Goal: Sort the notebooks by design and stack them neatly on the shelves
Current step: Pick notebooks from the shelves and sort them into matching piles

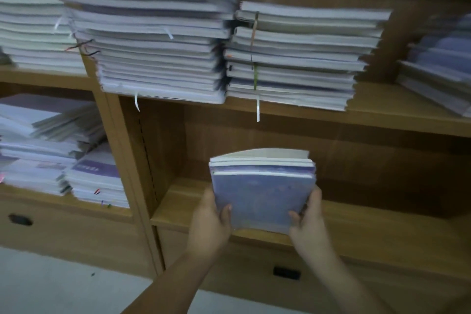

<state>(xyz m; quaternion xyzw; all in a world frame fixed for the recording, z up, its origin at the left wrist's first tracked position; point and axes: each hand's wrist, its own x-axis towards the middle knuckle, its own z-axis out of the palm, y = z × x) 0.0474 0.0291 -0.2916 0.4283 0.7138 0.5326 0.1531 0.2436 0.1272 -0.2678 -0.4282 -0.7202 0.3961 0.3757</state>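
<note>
The left hand [211, 222] and right hand [309, 228] pinch a purple notebook bundle [262, 194], thumbs on its cover, seemingly resting on the lower shelf [178, 200].

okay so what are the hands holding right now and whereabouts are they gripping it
Both hands hold a small stack of purple notebooks over the lower shelf. The left hand grips its lower left edge, the right hand its lower right edge.
</note>
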